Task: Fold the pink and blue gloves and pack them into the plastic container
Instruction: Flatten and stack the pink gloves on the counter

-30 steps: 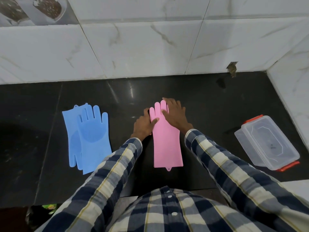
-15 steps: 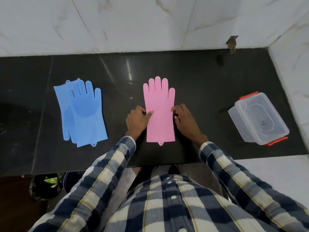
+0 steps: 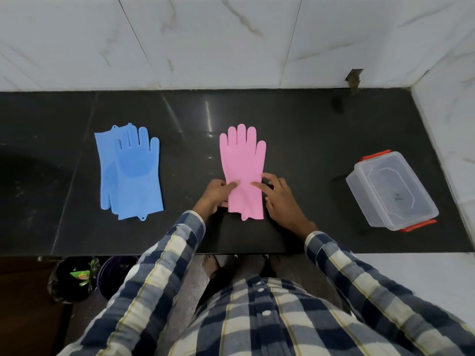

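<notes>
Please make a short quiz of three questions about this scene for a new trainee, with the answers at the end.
1. True or false: the pink gloves are already folded in half.
2. Which lies nearest the plastic container? A) the blue gloves B) the pink gloves C) the bin under the counter
3. Fill in: the left hand and the right hand both touch the ____ end of the pink gloves.

Key
1. False; they lie flat at full length, fingers pointing to the wall.
2. B
3. Cuff (the end near the person).
</notes>
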Demonstrator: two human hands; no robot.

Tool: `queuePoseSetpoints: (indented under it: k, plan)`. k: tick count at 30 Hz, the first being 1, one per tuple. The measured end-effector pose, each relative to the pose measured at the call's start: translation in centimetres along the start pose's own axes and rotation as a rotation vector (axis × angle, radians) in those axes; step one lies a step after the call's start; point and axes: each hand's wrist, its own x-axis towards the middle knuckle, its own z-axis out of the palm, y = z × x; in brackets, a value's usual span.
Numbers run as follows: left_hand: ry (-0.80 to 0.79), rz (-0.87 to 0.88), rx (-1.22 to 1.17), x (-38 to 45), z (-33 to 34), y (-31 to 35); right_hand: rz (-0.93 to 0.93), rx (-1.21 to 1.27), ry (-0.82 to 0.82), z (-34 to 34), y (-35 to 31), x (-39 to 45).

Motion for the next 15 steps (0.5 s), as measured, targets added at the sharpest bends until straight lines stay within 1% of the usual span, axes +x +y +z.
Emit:
queuePoseSetpoints:
  k: [2, 5, 7, 8, 9, 10, 11, 12, 14, 15]
  plan:
    - [-0.091, -0.071, -0.285, -0.7, 0.1, 0.5, -0.006, 0.018, 0.006, 0.2, -0.2, -0.7]
    - [-0.155, -0.144, -0.574, -1.3, -0.2, 1.0, -0.037, 0.039, -0.054, 0.3, -0.5, -0.9]
    - [-0.180, -0.179, -0.701, -1.3, -0.6, 1.1, -0.042, 0.058, -0.075, 0.2, -0.8, -0.5]
    - [-0.188, -0.181, -0.695, -1.4, -0.7, 1.1, -0.038, 0.085, -0.053, 0.2, -1.0, -0.2]
    - [-0.183, -0.171, -0.640, -1.5, -0.7, 1.3, -0.032, 0.136, -0.011, 0.1, -1.2, 0.3]
    - [-0.143, -0.140, -0.537, -1.6, -0.6, 1.4, -0.020, 0.203, 0.043, 0.0, -1.6, 0.8]
    - [-0.065, -0.085, -0.400, -1.6, -0.6, 1.2, -0.001, 0.265, 0.092, -0.2, -2.0, 1.3]
    - [0.040, -0.001, -0.247, -1.6, -0.8, 0.9, 0.024, 0.308, 0.129, -0.4, -2.3, 2.0]
    - [0.285, 0.227, 0.130, -1.6, -1.7, -0.3, 0.062, 0.323, 0.161, -1.2, -2.7, 3.1]
    - [0.352, 0.357, 0.327, -1.6, -2.5, -1.0, 0.073, 0.320, 0.167, -1.6, -2.8, 3.7]
